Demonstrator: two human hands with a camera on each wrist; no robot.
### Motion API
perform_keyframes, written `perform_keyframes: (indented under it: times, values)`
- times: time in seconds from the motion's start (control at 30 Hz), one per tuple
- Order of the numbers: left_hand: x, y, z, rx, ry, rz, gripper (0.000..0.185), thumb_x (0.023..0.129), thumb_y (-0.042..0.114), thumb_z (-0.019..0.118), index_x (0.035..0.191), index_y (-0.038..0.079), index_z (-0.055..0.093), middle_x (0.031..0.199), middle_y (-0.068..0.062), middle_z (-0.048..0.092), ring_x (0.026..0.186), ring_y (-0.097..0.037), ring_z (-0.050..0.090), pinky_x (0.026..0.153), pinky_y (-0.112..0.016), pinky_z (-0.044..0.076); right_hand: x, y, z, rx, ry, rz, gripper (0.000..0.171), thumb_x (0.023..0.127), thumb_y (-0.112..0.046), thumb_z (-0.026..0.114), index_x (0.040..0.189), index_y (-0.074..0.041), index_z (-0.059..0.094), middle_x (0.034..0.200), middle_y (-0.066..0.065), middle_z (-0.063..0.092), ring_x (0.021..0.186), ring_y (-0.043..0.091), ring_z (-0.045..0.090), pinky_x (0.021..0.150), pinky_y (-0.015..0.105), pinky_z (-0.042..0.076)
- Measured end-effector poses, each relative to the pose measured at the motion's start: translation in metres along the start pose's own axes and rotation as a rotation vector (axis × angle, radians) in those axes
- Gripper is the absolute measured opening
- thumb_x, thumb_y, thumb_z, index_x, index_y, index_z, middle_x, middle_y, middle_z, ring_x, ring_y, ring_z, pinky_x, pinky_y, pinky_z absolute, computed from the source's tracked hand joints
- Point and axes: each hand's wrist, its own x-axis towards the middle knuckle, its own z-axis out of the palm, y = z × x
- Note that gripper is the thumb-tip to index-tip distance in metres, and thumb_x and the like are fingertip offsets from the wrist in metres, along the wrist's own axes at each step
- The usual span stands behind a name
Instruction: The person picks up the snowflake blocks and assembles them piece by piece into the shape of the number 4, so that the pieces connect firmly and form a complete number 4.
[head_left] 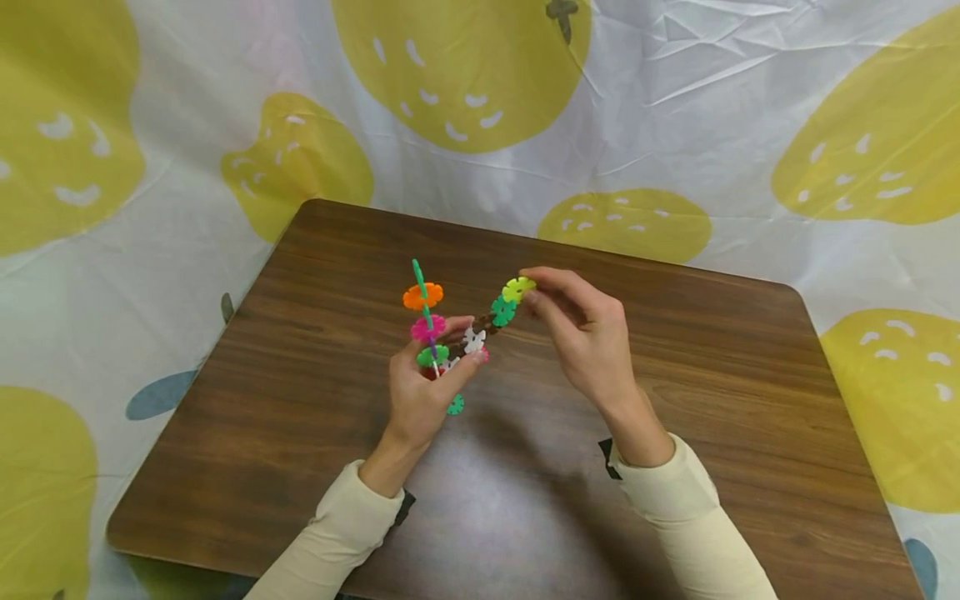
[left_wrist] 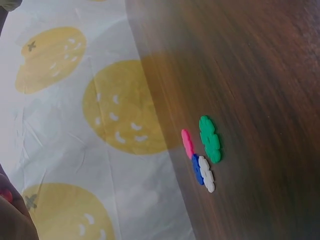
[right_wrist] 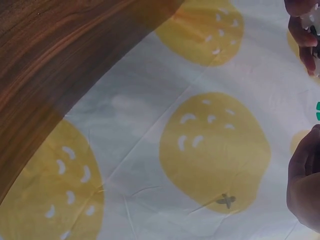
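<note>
We've got the branching chain of coloured notched plastic discs [head_left: 491, 325] between both hands, above the brown wood-grain desk [head_left: 712, 350]. Left hand [head_left: 420, 400]: grip closed on the lower part, thumb by the white notched disc [head_left: 474, 339]. Right hand [head_left: 588, 333]: grip pinching the yellow-green notched disc [head_left: 517, 290] at the far end. Long axis of that arm runs from our left fingers forward-right to the right fingertips; right hand's nearer the tip. Yellow-green overlaps the teal-green notched disc [head_left: 503, 311]; can't tell if slotted.
</note>
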Motion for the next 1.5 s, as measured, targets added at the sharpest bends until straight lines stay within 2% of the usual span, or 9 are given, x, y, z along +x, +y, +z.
perform_keyframes:
  times: [0.1, 0.2, 0.33, 0.5, 0.8, 1.07, 1.23, 1.37, 1.5]
  values:
    - [0.001, 0.0, 0.001, 0.004, 0.004, 0.009, 0.037, 0.074, 0.005, 0.074, 0.109, 0.012, 0.066, 0.105, -0.009, 0.067, 0.09, -0.023, 0.063, 0.073, -0.029, 0.055, 0.001, -0.001, 0.0, -0.008, -0.002, -0.017, 0.021, 0.083, 0.005, 0.061, 0.104, 0.005, 0.064, 0.091, 0.016, 0.067, 0.072, 0.022, 0.064, 0.067, 0.028, 0.056]
    - [0.0, -0.001, 0.002, -0.004, 0.003, 0.012, 0.03, 0.077, 0.01, 0.072, 0.107, 0.012, 0.067, 0.093, -0.014, 0.068, 0.074, -0.02, 0.064, 0.054, -0.027, 0.052, 0.001, -0.001, 0.0, -0.008, -0.003, -0.031, 0.021, 0.082, 0.006, 0.06, 0.103, 0.006, 0.064, 0.09, 0.017, 0.067, 0.072, 0.03, 0.062, 0.068, 0.028, 0.055]
    - [0.0, -0.003, 0.002, -0.008, 0.033, 0.011, 0.019, 0.081, 0.012, 0.069, 0.1, 0.01, 0.069, 0.083, -0.015, 0.069, 0.053, -0.02, 0.056, 0.038, -0.029, 0.042, 0.0, -0.003, 0.002, -0.006, -0.016, -0.051, 0.021, 0.082, 0.008, 0.06, 0.103, 0.007, 0.063, 0.088, 0.018, 0.066, 0.074, 0.022, 0.063, 0.069, 0.03, 0.056]
    - [0.0, -0.003, 0.003, -0.008, 0.08, 0.031, 0.015, 0.079, 0.01, 0.071, 0.093, 0.005, 0.071, 0.088, -0.012, 0.069, 0.045, -0.024, 0.048, 0.04, -0.028, 0.046, 0.0, -0.005, 0.005, -0.015, -0.016, -0.083, 0.021, 0.081, 0.009, 0.06, 0.101, 0.008, 0.064, 0.088, 0.018, 0.066, 0.078, 0.01, 0.064, 0.069, 0.035, 0.056]
    - [0.001, 0.018, 0.006, 0.016, 0.135, 0.05, 0.013, 0.078, 0.001, 0.069, 0.089, -0.006, 0.069, 0.086, -0.012, 0.068, 0.051, -0.011, 0.053, 0.041, -0.031, 0.047, 0.001, -0.004, 0.008, -0.062, -0.002, -0.126, 0.022, 0.08, 0.009, 0.062, 0.1, 0.005, 0.066, 0.086, 0.016, 0.068, 0.075, 0.013, 0.065, 0.069, 0.027, 0.056]
    - [0.003, 0.019, 0.006, 0.006, 0.161, 0.036, 0.013, 0.077, -0.001, 0.069, 0.088, -0.009, 0.068, 0.084, -0.003, 0.069, 0.052, -0.009, 0.054, 0.04, -0.032, 0.047, 0.002, 0.017, 0.01, -0.156, -0.02, -0.153, 0.026, 0.081, 0.003, 0.064, 0.106, -0.006, 0.068, 0.085, 0.004, 0.069, 0.071, 0.006, 0.062, 0.068, 0.02, 0.053]
    - [0.004, 0.017, 0.004, -0.015, 0.146, 0.011, 0.014, 0.078, 0.0, 0.069, 0.089, -0.009, 0.067, 0.083, 0.005, 0.069, 0.054, -0.009, 0.055, 0.042, -0.025, 0.048, 0.004, 0.007, 0.009, -0.181, -0.054, -0.089, 0.027, 0.084, -0.001, 0.062, 0.109, -0.008, 0.066, 0.091, 0.004, 0.07, 0.074, 0.008, 0.064, 0.071, 0.019, 0.054]
    - [0.004, 0.015, 0.001, -0.041, 0.137, -0.009, 0.015, 0.078, 0.0, 0.068, 0.089, -0.01, 0.066, 0.084, 0.003, 0.069, 0.057, -0.014, 0.057, 0.044, -0.022, 0.049, 0.006, -0.004, 0.005, -0.149, -0.075, -0.003, 0.03, 0.089, -0.003, 0.055, 0.119, -0.006, 0.06, 0.093, 0.012, 0.068, 0.077, 0.013, 0.064, 0.074, 0.022, 0.054]
    - [0.005, 0.006, -0.003, -0.07, 0.137, -0.05, 0.016, 0.078, 0.002, 0.069, 0.091, -0.007, 0.067, 0.084, 0.0, 0.07, 0.056, -0.017, 0.056, 0.044, -0.023, 0.05, 0.008, -0.004, 0.0, -0.181, -0.059, 0.036, 0.031, 0.092, -0.005, 0.051, 0.122, -0.007, 0.056, 0.093, 0.014, 0.067, 0.079, 0.018, 0.062, 0.07, 0.02, 0.051]
